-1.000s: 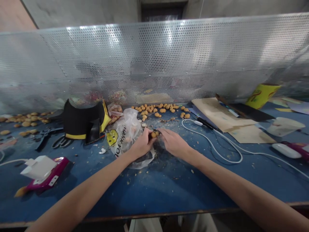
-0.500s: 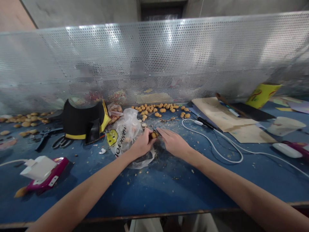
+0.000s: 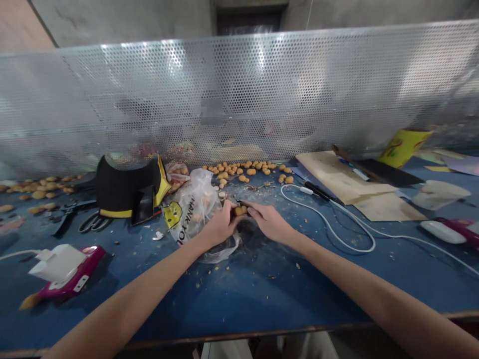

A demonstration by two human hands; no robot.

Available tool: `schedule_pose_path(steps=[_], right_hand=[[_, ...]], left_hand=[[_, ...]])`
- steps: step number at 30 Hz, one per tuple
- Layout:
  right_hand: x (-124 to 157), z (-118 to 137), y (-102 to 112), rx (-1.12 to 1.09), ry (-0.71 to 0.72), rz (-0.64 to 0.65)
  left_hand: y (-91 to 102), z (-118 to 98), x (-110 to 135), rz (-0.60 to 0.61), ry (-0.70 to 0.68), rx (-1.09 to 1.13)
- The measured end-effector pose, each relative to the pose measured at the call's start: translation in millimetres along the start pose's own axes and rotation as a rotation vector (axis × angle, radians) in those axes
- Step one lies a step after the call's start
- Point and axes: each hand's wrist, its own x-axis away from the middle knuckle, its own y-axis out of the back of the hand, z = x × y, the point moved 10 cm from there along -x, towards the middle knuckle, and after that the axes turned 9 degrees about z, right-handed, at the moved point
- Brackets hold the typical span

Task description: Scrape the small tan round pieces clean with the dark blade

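A long perforated metal screen [image 3: 239, 99] stood along the far side of the blue workbench [image 3: 262, 309], its silvery holes catching bright patches of glare. Beyond it rose a grey concrete wall [image 3: 112, 22] with a dark recessed opening [image 3: 249, 22] at the far centre and a pinkish-brown surface [image 3: 18, 25] at the far left. A narrow brown edge [image 3: 239, 331] ran along the bench's near side.

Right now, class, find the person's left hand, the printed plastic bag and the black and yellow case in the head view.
left hand [image 3: 220, 225]: head view, on the back of the hand.
printed plastic bag [image 3: 190, 209]: head view, on the bag's middle.
black and yellow case [image 3: 123, 187]: head view, on its black side.
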Motion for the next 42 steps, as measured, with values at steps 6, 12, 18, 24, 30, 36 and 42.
schedule_pose_path(steps=[6, 12, 18, 24, 30, 36, 42], right_hand=[[0, -24, 3, -0.225, -0.166, -0.004], [-1, -16, 1, -0.196, -0.113, 0.007], [1, -7, 4, -0.139, -0.098, 0.008], [1, -16, 5, -0.134, -0.13, -0.003], [1, -12, 5, -0.111, -0.07, -0.016], [3, -13, 5, -0.003, -0.111, -0.045], [6, -2, 1, 0.06, -0.06, -0.021]], left_hand=[[7.8, 0, 1, -0.075, 0.001, -0.033], [0.4, -6, -1, -0.005, -0.019, -0.084], [1.6, -3, -1, -0.009, 0.009, -0.089], [5.8, -2, -1, -0.046, 0.013, -0.068], [-0.7, -11, -1, -0.007, -0.07, -0.131], [-0.4, -18, 1, -0.029, -0.137, -0.271], [0.7, -25, 2, -0.053, -0.188, -0.349]])
